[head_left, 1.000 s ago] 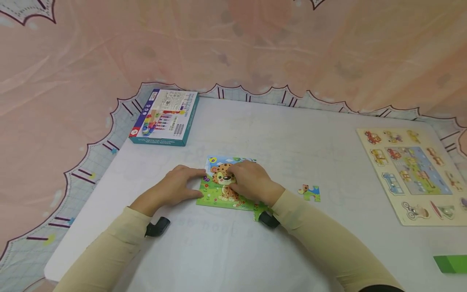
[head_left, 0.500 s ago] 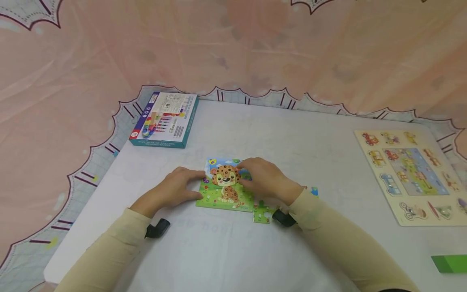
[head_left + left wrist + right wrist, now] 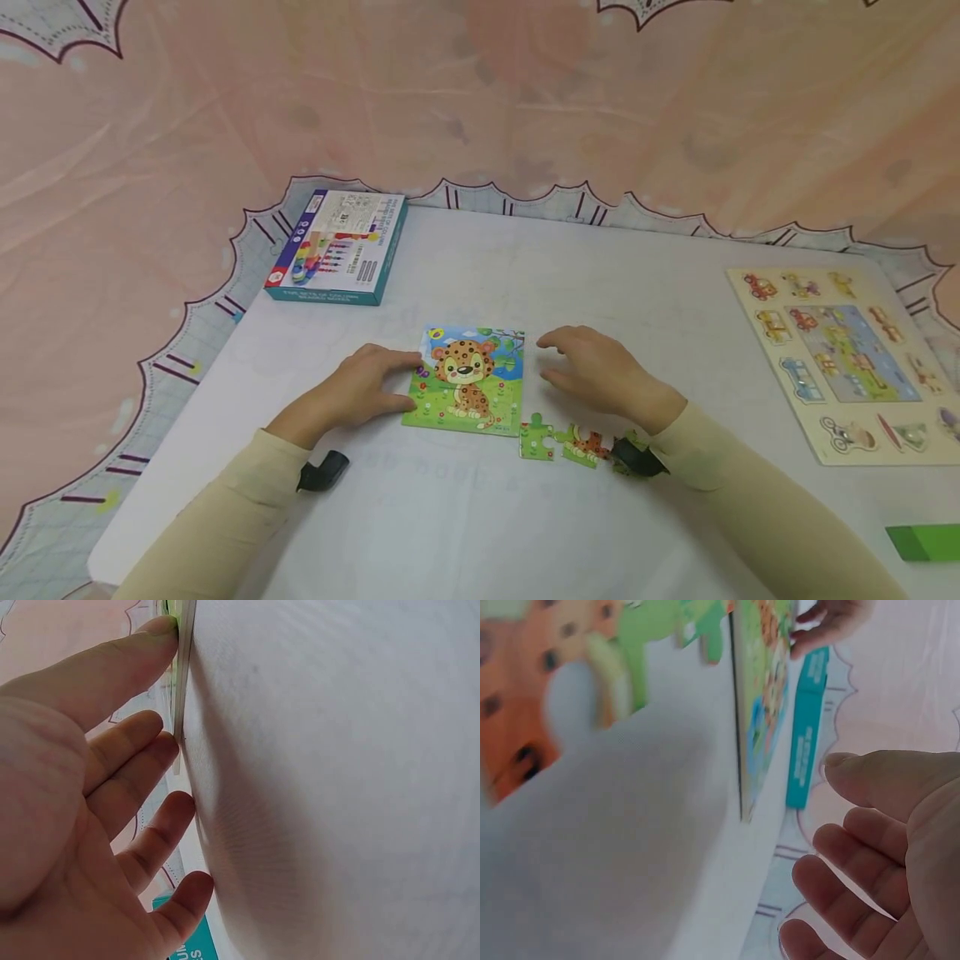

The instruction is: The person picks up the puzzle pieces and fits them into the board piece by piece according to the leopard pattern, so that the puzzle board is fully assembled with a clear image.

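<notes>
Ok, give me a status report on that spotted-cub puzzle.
Looks done: the puzzle board shows a whole cub picture, though I can't tell print from fitted pieces. In hand: the left hand touches the board's left edge; the right hand holds nothing, off the right edge. Remaining: loose puzzle pieces lie by the lower right corner, so the job is probably unfinished.

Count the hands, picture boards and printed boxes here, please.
Hands: 2 (left hand, right hand)
Picture boards: 2 (leopard board, cream board)
Printed box: 1
Total: 5
</notes>
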`<state>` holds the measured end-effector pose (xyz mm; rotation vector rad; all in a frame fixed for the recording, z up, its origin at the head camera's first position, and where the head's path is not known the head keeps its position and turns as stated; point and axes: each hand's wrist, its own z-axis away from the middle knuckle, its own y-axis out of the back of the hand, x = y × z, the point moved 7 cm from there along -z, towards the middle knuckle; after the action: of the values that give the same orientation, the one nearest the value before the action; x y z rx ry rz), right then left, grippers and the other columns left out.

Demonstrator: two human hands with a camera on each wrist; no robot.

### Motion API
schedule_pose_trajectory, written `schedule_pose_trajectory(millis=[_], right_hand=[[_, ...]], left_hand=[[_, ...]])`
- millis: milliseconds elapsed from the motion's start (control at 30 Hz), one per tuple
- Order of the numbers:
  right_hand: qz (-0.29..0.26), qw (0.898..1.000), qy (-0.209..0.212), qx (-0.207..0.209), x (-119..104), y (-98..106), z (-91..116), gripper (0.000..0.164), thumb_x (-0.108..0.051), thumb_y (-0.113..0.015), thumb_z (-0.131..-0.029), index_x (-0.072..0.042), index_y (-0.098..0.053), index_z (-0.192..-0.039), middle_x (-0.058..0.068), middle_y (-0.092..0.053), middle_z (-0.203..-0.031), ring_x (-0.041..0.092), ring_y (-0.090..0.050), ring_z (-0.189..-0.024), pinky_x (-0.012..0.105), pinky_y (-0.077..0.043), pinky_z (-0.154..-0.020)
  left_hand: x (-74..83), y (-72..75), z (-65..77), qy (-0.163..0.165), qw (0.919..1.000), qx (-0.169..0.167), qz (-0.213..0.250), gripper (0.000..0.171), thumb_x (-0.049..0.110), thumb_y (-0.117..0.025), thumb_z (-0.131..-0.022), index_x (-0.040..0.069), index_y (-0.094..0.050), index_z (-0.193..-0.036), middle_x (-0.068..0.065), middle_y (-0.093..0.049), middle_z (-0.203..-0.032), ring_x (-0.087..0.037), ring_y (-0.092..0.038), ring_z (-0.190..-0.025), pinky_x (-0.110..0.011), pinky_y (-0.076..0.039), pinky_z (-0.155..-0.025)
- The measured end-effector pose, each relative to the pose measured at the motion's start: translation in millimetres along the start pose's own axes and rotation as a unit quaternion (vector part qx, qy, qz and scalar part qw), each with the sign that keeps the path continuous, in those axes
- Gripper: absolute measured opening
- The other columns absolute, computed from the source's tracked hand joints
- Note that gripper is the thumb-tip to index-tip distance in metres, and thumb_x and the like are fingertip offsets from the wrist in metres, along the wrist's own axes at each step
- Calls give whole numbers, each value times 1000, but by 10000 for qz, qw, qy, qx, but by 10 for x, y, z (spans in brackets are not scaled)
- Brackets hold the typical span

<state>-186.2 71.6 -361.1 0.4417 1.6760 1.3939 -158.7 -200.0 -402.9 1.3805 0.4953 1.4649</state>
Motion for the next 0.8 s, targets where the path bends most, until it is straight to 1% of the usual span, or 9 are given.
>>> schedule_pose_trajectory(millis=[333, 500, 633, 800], right_hand=[[55, 9998, -121, 134, 196, 39, 249, 38, -19, -72, -92, -1, -65, -124, 14, -66, -124, 29, -63, -106, 47, -53, -91], [66, 9996, -197, 216, 281, 53, 331, 40, -20, -74, -91, -1, -65, -124, 15, -66, -124, 28, -64, -104, 46, -54, -88], [64, 9995, -232, 205, 348, 63, 388, 42, -21, -75, -90, 0, -65, -125, 15, -65, -124, 27, -64, -103, 45, -54, -88], [25, 9995, -294, 141, 435, 81, 483, 47, -22, -75, -89, 1, -63, -129, 16, -63, -129, 27, -65, -103, 47, -54, -88]], left_hand=[[6, 3, 4, 16, 10000, 31, -14, 63, 28, -81, -85, 14, -58, -143, -8, -56, -142, -35, -42, -133, -58, -35, -109], [5, 4, 0, 9, 10000, 31, -25, 64, 28, -81, -85, 14, -58, -142, -8, -56, -142, -36, -41, -134, -58, -35, -109], [6, 7, 3, 28, 10000, 16, -34, 63, 29, -81, -85, 14, -58, -142, -8, -56, -142, -35, -42, -134, -58, -35, -109], [2, 8, 1, 36, 10000, 3, -28, 63, 29, -81, -86, 14, -58, -143, -8, -56, -142, -35, -42, -134, -58, -35, -109]])
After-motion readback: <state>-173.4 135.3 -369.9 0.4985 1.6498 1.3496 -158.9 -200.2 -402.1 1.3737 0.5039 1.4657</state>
